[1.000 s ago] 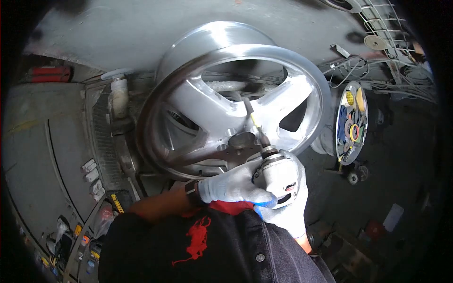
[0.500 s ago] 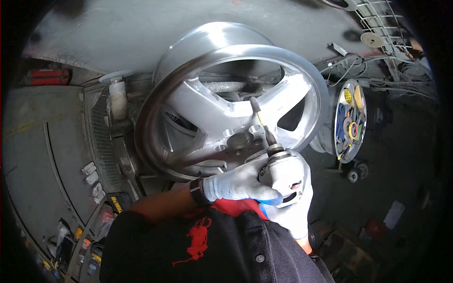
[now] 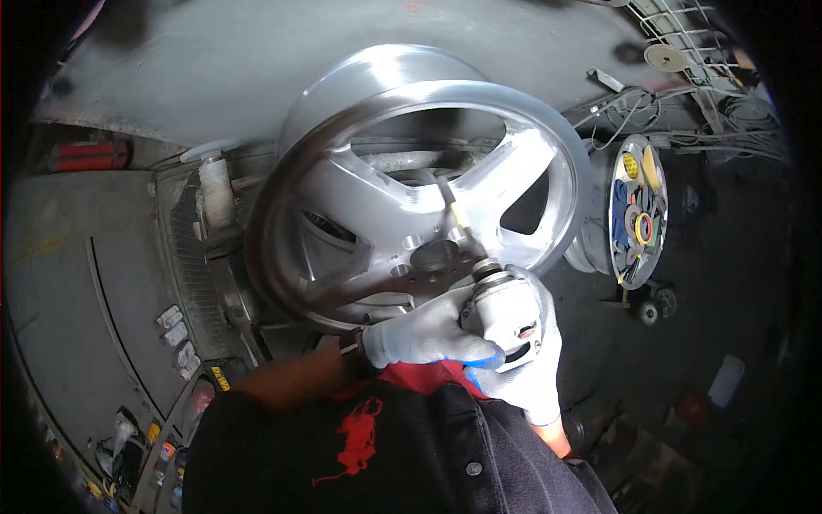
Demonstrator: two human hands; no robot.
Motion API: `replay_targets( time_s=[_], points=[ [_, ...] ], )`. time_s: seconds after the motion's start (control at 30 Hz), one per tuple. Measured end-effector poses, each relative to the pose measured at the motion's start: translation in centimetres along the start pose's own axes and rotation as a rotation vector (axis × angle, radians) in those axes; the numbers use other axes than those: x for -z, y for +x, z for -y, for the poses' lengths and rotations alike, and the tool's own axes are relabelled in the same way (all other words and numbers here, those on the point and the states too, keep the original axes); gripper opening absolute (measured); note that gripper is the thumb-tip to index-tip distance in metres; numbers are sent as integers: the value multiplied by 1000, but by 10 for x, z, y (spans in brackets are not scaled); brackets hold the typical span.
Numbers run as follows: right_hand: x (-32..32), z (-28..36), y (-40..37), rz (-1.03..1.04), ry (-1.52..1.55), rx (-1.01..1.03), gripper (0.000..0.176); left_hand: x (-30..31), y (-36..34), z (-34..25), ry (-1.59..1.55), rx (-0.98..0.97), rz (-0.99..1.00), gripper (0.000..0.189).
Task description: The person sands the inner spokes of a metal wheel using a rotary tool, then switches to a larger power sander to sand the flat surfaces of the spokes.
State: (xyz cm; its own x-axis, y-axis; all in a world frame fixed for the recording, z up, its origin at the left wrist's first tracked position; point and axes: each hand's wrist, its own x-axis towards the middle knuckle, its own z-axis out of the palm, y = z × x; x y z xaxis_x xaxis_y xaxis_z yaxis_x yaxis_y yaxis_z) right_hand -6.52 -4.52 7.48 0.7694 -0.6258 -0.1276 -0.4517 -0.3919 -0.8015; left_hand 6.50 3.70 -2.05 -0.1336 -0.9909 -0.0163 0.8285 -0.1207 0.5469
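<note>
In the lower centre of the frame both gloved hands are closed around a small grinder (image 3: pixel 503 310): the left hand (image 3: pixel 424 336) lies over its body and the right hand (image 3: pixel 524 384) grips from below. Its thin shaft (image 3: pixel 454 214) points up and left, the tip at a spoke near the hub of the silver wheel (image 3: pixel 360 201) in the middle of the frame. At the right stands a round board of coloured discs (image 3: pixel 635 218).

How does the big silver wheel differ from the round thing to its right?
The silver wheel is larger, bare metal with open spokes; the round holder is smaller and carries coloured discs. The tip of the tool reaches the wheel, not the holder. Both are round.
</note>
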Motion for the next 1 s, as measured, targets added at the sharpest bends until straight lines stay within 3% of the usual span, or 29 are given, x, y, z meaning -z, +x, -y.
replay_targets(
  time_s=[0.07,0.23,0.27,0.33,0.4,0.47,0.5,0.67,0.73,0.87,0.93,1.0],
  points=[
    [-3,-1,-6,-126,58,-113,97,1,8,-2,7,88,39,84],
    [-6,21,2,-28,164,-195,99,6,-6,-4,31,49,54,80],
    [-6,16,4,-25,167,-193,99,3,-11,-8,32,47,50,80],
    [-7,-2,4,51,108,53,100,-4,-20,-11,-50,4,-17,76],
    [-6,-7,3,59,99,61,100,-6,-16,-11,-52,-23,-1,75],
    [-2,-10,2,60,152,52,99,-9,-13,-9,-57,67,-12,75],
    [0,-14,-1,33,40,62,98,-10,-9,-6,-120,90,-22,75],
    [13,-29,-11,-47,-27,44,95,-9,16,3,-15,50,29,77],
    [17,-31,-9,-90,-87,92,95,-7,25,5,23,1,37,61],
    [15,-33,-7,-123,-142,169,96,-1,33,11,109,11,54,57],
    [8,-36,-14,-115,17,-2,97,1,28,17,121,-1,53,61],
    [4,-35,-16,-65,64,-18,97,1,17,21,14,-23,21,66]
  ],
)
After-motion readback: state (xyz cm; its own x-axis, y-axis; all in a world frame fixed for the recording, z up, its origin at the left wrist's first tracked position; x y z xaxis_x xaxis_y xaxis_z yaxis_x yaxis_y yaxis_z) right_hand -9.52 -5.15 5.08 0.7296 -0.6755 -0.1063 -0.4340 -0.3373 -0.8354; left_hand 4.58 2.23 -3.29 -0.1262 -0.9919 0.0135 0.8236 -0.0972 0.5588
